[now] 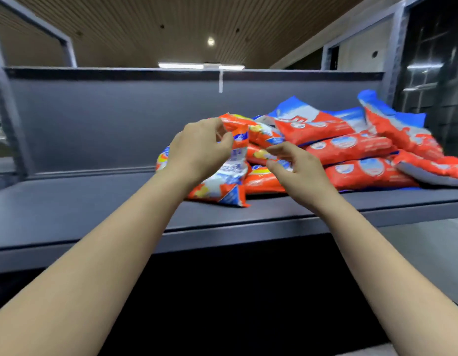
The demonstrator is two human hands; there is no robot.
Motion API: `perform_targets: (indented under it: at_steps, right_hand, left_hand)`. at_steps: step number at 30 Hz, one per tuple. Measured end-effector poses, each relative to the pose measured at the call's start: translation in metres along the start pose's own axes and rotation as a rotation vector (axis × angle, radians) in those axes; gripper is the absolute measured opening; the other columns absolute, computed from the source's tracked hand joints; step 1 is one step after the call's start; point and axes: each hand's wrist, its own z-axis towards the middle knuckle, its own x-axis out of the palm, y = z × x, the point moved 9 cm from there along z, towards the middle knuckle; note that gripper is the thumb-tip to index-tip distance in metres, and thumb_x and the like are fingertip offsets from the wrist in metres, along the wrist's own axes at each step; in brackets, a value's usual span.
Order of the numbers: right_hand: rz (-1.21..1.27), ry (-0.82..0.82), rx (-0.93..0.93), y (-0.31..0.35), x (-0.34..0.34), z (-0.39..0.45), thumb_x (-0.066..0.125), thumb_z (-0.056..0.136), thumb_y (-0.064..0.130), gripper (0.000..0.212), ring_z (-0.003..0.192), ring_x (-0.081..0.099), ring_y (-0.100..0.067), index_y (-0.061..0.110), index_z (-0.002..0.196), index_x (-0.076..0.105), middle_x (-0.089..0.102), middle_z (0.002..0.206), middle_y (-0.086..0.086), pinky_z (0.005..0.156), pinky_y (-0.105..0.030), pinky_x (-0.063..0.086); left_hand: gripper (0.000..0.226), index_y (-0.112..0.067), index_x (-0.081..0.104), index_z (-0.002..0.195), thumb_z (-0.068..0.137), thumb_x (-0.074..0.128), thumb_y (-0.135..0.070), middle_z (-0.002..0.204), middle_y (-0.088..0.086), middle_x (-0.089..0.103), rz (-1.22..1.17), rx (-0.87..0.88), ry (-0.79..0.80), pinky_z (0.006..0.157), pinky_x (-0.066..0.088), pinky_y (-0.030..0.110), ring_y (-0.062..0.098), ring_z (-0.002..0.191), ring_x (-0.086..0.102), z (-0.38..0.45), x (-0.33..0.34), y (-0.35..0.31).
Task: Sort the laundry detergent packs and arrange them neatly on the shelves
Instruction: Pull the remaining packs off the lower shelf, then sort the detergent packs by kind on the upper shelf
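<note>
Detergent packs (325, 152) are still heaped unsorted toward the right of the grey shelf (94, 209); little is judged done, no neat row is seen. Nearest the shelf's front edge, one orange pack (230, 176) is stood on end, its top pinched by the left hand (199, 147). Just right of it, the right hand (297, 170) is held loosely spread above lower orange packs, nothing gripped. Further back and right, red-and-blue packs (351, 147) are piled crosswise, mixed against the orange kind. Left shelf space is available for placing. Behind the pile, the shelf's back panel (120, 119) is seen, ceiling lights (200, 65) beyond.
</note>
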Motion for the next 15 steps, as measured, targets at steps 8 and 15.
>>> perform_targets:
  at_steps: [8, 15]
  right_hand:
    - [0.087, 0.142, -0.048, 0.096, 0.083, -0.060, 0.061, 0.089, 0.014, 0.024, 0.104, 0.059, -0.008, 0.013, 0.113, 0.064, 0.066, 0.112, 0.003, 0.084, -0.005, 0.037]
    - [0.174, 0.294, -0.067, 0.173, 0.163, -0.117, 0.060, 0.091, 0.019, 0.023, 0.104, 0.057, -0.002, 0.022, 0.114, 0.062, 0.064, 0.111, 0.010, 0.085, -0.002, 0.035]
  left_hand:
    - [0.020, -0.022, 0.063, 0.086, 0.088, 0.049, -0.036, 0.086, -0.005, 0.068, 0.139, -0.176, -0.023, 0.072, 0.045, 0.033, 0.025, 0.088, 0.060, -0.091, -0.101, 0.118]
    - [0.024, -0.023, 0.061, 0.079, 0.088, 0.051, -0.043, 0.077, -0.004, 0.066, 0.256, -0.312, -0.094, 0.068, 0.043, 0.033, 0.028, 0.083, 0.062, -0.187, -0.200, 0.213]
